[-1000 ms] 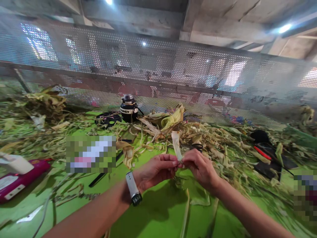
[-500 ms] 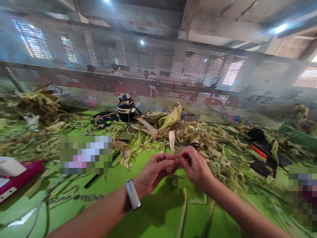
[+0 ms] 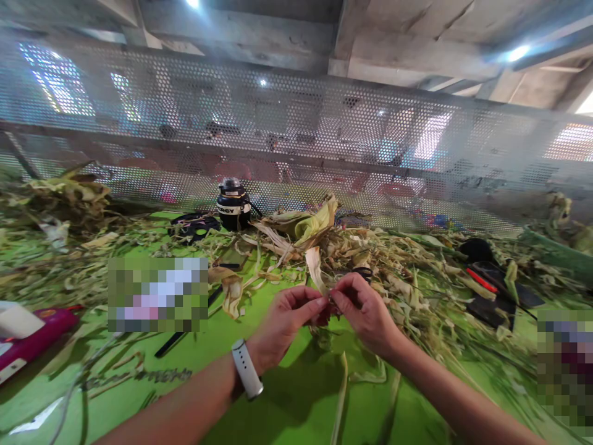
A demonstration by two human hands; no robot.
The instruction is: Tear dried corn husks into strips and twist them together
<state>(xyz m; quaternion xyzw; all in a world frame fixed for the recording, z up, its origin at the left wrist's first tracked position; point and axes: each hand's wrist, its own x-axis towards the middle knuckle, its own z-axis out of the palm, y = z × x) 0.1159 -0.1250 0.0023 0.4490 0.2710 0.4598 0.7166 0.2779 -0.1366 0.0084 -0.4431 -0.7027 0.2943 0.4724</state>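
Between my two hands is a pale dried husk strip (image 3: 314, 267), its loose end curling up and away from me. My left hand (image 3: 296, 318) pinches the strip's lower end between thumb and fingers. Pressed close against it, my right hand (image 3: 364, 309) grips the same end with thumb and forefinger. The exact spot where the fingertips meet the strip is partly hidden. Below the hands, a long narrow husk strip (image 3: 341, 395) lies on the green tabletop (image 3: 273, 408).
Heaps of dry husks (image 3: 407, 272) spread across the back and right. A black flask (image 3: 233, 205) stands before the perforated metal screen (image 3: 296, 130). Black scissors (image 3: 364, 272) lie among the husks. A magenta device (image 3: 41, 330) sits at left, and a green basket (image 3: 560, 253) at right.
The husk strip's free end has tilted to the left and shows more of its width. Both hands stay together in nearly the same place, with the fingers slightly shifted.
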